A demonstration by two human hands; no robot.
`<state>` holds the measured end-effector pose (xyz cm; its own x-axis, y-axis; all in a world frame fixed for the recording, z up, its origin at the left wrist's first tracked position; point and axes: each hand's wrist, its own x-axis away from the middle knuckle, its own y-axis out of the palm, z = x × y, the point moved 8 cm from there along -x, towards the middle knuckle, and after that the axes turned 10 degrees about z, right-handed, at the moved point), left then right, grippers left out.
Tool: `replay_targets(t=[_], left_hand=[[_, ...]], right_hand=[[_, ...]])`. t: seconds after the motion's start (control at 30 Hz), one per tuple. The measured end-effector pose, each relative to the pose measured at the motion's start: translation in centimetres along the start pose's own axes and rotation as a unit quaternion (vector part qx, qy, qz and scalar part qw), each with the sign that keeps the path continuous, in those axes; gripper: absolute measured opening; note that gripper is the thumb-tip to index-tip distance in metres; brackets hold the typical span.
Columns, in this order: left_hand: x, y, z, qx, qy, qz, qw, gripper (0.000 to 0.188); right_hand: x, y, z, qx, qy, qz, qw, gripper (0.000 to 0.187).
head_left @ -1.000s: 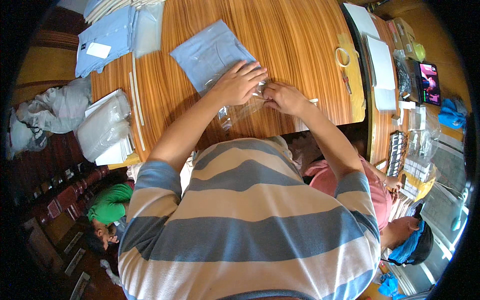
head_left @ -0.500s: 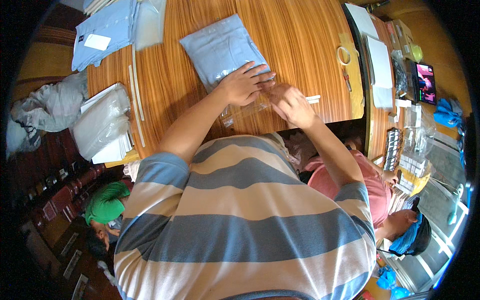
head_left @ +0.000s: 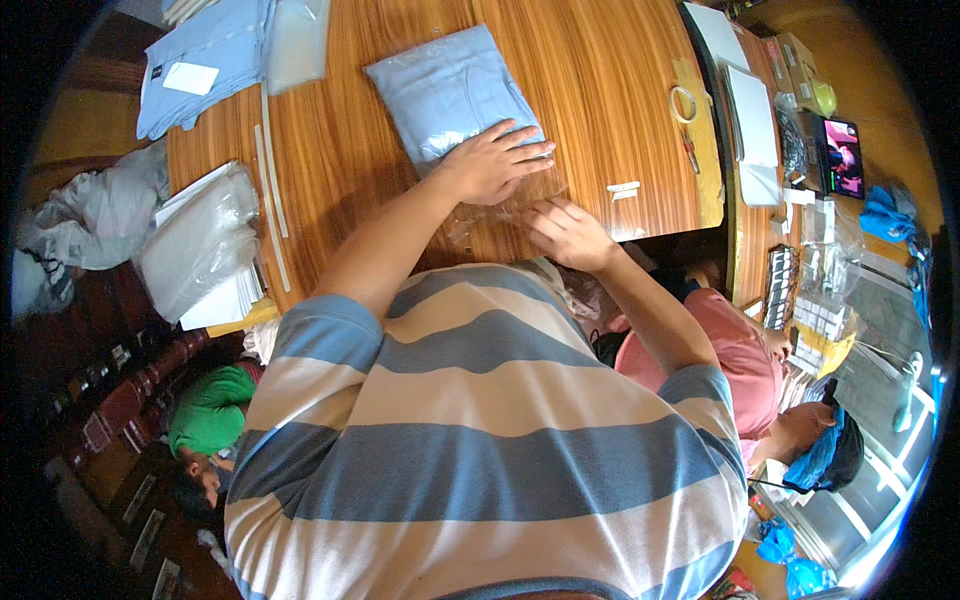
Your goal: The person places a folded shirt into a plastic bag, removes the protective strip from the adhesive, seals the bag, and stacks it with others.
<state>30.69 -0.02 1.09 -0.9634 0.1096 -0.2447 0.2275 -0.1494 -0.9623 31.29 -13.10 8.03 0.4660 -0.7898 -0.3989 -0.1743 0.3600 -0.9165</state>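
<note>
A folded light blue garment [head_left: 450, 95] lies on the wooden table in a clear plastic bag. My left hand [head_left: 492, 165] rests flat across the near end of it, palm down with the fingers spread. The bag's clear open end [head_left: 478, 225] reaches toward me past the garment, partly under my left wrist. At the right corner of this clear end is my right hand [head_left: 572, 235], its fingers bent and pinched on the plastic. The pinching fingertips are only partly visible.
Folded blue shirts [head_left: 205, 65] with a white tag and flat clear bags [head_left: 298, 45] lie far left. A stack of bags [head_left: 200, 235] sits at the left edge, beside white strips [head_left: 272, 185]. At right are a tape roll [head_left: 683, 104] and a person in pink [head_left: 720, 350].
My right hand has moved toward me, away from the garment's near right corner. My left hand stays spread on the bagged garment.
</note>
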Motion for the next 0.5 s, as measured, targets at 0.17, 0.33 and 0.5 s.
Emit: replay_targets(t=[0.17, 0.33, 0.5], left_hand=[[-0.1, 0.2, -0.1, 0.022, 0.001, -0.037, 0.999, 0.073], [0.1, 0.5, -0.1, -0.026, 0.01, -0.031, 0.999, 0.067], [0.2, 1.0, -0.2, 0.011, 0.014, -0.02, 1.0, 0.065]], right_hand=[[-3.5, 0.8, 1.7, -0.059, 0.218, 0.004, 0.974, 0.02], [-2.0, 4.5, 0.4, -0.079, 0.14, -0.045, 0.986, 0.021], [-0.8, 2.4, -4.2, -0.095, -0.013, -0.063, 0.993, 0.024]])
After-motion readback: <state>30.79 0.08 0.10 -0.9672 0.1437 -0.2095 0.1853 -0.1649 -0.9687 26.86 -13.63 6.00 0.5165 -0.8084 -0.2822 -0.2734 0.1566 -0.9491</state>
